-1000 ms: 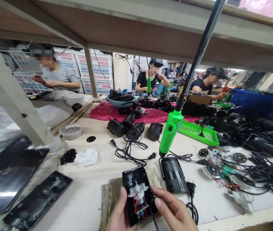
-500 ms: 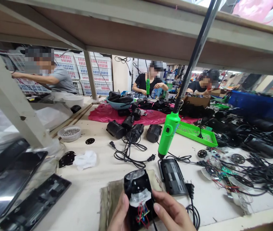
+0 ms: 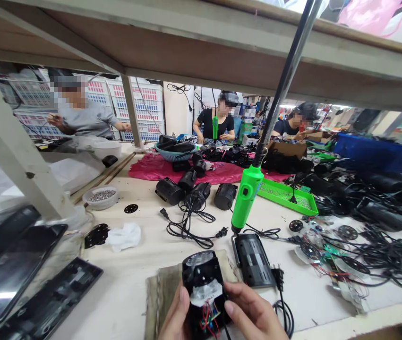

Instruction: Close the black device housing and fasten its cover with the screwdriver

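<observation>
Between both hands I hold a black plastic housing (image 3: 203, 274), its upper side uncovered. Inside it show a clear round lens at the far end, a whitish translucent piece, and red and green wires. My left hand (image 3: 176, 314) grips the left side, thumb along the edge. My right hand (image 3: 253, 311) is closed on the right side, fingertips by the rim and a black cord. Beneath lies a folded greyish cloth (image 3: 161, 288). Just beyond my right hand rests a closed black unit (image 3: 256, 262); above it hangs a green electric screwdriver (image 3: 246, 196).
Half shells (image 3: 52, 297) lie at left, near a bowl of screws (image 3: 100, 197). Several black units and cords (image 3: 193, 231) lie ahead. A green tray (image 3: 286, 196) and wired parts (image 3: 328, 255) are at right. A shelf (image 3: 201, 52) spans overhead. Several people work across the bench.
My hands and the housing stay nearly still. The co-worker at far left has turned and lowered an arm. The view has shifted very slightly.
</observation>
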The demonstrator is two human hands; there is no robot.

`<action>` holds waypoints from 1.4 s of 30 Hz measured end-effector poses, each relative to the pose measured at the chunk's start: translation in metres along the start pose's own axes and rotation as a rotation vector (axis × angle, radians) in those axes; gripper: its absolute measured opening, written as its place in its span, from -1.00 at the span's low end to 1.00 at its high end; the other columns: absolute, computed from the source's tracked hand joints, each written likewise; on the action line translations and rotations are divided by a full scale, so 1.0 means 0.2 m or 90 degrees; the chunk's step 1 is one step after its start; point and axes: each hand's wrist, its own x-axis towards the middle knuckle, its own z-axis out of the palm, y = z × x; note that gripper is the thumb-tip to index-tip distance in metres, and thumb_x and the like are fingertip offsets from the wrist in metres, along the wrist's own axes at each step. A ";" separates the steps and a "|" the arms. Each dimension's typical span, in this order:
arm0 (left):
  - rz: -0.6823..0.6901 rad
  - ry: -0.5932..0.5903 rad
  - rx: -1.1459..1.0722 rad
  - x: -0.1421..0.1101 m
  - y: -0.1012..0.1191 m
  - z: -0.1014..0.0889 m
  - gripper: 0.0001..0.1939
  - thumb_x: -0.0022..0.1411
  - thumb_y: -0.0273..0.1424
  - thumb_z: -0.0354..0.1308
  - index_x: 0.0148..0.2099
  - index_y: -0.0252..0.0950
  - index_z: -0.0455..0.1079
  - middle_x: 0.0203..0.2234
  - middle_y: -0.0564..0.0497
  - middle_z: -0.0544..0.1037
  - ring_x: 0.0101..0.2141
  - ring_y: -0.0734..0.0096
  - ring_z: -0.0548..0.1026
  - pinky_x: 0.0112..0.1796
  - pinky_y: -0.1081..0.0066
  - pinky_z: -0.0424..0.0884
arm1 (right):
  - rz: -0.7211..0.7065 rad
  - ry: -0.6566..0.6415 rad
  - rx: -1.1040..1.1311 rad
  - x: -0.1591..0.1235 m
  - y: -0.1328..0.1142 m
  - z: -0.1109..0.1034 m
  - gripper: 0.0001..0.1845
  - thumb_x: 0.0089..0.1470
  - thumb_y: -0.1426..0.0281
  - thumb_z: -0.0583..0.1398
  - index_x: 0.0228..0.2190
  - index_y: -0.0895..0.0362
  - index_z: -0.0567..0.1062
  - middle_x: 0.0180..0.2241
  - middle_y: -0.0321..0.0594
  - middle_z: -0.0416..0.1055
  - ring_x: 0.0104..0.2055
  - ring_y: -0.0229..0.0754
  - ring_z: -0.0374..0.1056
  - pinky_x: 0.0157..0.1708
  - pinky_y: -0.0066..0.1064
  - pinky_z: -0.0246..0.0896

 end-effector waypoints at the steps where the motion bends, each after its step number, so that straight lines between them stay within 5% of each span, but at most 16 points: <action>1: -0.014 0.024 0.018 0.00 0.02 0.02 -0.63 0.16 -0.37 0.22 0.03 -0.33 0.47 -0.04 -0.26 0.55 0.12 -0.10 0.33 0.12 -0.12 0.19 | -0.034 0.012 -0.061 0.00 0.00 -0.02 -0.53 0.11 -0.01 0.14 -0.17 0.08 0.55 -0.18 -0.08 0.55 -0.12 -0.04 0.48 -0.12 -0.31 0.40; 4: -0.035 0.092 0.038 0.00 0.06 0.08 -0.62 0.26 -0.30 0.09 -0.07 -0.51 0.51 -0.08 -0.34 0.55 0.07 -0.09 0.39 0.13 -0.10 0.18 | -0.159 0.087 -0.322 0.02 0.00 -0.11 -0.67 0.22 0.18 0.07 -0.06 -0.03 0.48 0.01 -0.15 0.44 0.05 -0.06 0.37 0.02 -0.24 0.31; 8: -0.069 0.098 -0.027 0.00 0.09 0.08 -0.54 0.25 -0.33 0.12 0.16 -0.42 0.32 -0.08 -0.24 0.56 0.02 0.03 0.46 0.10 -0.03 0.28 | -0.200 0.250 -0.604 0.06 0.01 -0.20 -0.47 0.21 0.10 0.02 0.11 0.09 0.26 0.09 0.02 0.28 0.10 0.11 0.26 0.02 0.01 0.28; 12: -0.065 0.127 -0.046 0.00 0.08 0.07 -0.37 0.22 -0.41 0.16 0.29 -0.40 0.09 -0.04 -0.27 0.53 -0.01 0.03 0.48 0.07 -0.02 0.32 | -0.183 0.207 -0.735 0.07 0.04 -0.25 -0.34 0.20 0.04 -0.02 0.15 0.24 0.14 0.02 0.16 0.26 0.02 0.19 0.30 -0.04 0.03 0.31; 17: -0.005 0.133 -0.011 -0.03 0.08 0.11 -0.47 0.25 -0.35 0.12 0.21 -0.47 0.23 -0.01 -0.31 0.50 0.07 -0.01 0.39 0.11 -0.09 0.23 | -0.166 0.199 -0.811 0.08 0.05 -0.27 -0.29 0.20 0.01 -0.03 0.17 0.27 0.10 -0.01 0.21 0.29 -0.04 0.21 0.34 -0.10 -0.02 0.32; 25: -0.017 0.088 0.005 -0.03 0.07 0.09 -0.59 0.22 -0.25 0.15 0.03 -0.39 0.45 0.03 -0.22 0.48 0.13 0.02 0.33 0.17 -0.08 0.13 | -0.148 0.191 -0.823 0.11 0.03 -0.30 -0.40 0.21 0.13 -0.02 0.11 0.31 0.16 -0.12 0.16 0.41 -0.13 0.18 0.40 -0.18 -0.05 0.34; 35: -0.027 0.079 -0.031 -0.01 0.05 0.05 -0.43 0.15 -0.20 0.21 0.14 -0.39 0.34 0.11 -0.21 0.39 0.17 0.00 0.24 0.22 -0.05 0.02 | -0.133 0.165 -0.778 0.12 0.05 -0.35 -0.25 0.16 0.01 0.00 0.13 0.36 0.17 -0.05 0.24 0.41 -0.11 0.20 0.42 -0.19 -0.03 0.36; 42: -0.039 -0.014 -0.095 0.00 0.04 0.01 -0.48 0.18 -0.17 0.16 0.13 -0.29 0.36 0.12 -0.15 0.37 0.23 0.05 0.10 0.23 -0.07 -0.09 | -0.046 0.213 -0.643 0.04 -0.01 -0.49 -0.21 0.07 -0.10 0.04 0.13 0.21 0.25 0.11 0.10 0.33 0.12 0.18 0.29 -0.01 0.00 0.29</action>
